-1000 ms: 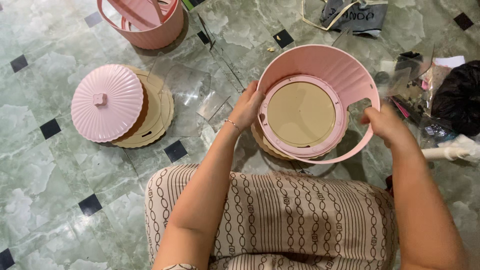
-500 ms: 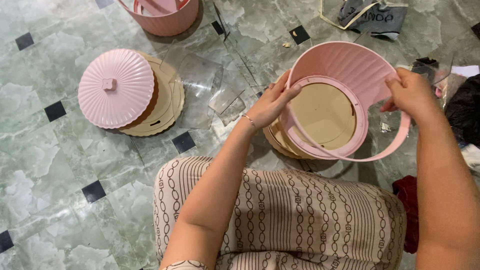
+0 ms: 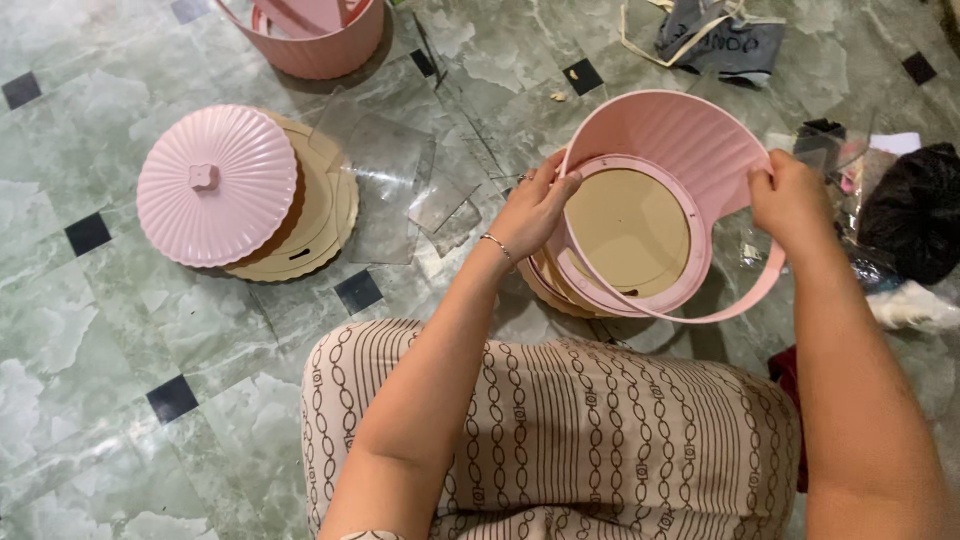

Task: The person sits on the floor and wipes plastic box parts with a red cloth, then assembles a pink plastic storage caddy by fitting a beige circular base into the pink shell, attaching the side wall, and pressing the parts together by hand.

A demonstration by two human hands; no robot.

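Left hand (image 3: 535,210) pinches the near-left rim of the pink ribbed basket (image 3: 680,150), fingers closed on its inner ring; right hand (image 3: 795,205) grips the wall opposite. Between the fingertips sits the tan cardboard disc (image 3: 628,230). Seating that base looks underway; pressing evenly around seems needed.

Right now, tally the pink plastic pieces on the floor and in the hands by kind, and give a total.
Pink ribbed lids: 1, the pink ribbed lid on the tan discs.
Pink ribbed tubs: 2, the held tub between left hand and right hand, and the far tub.
Total: 3.
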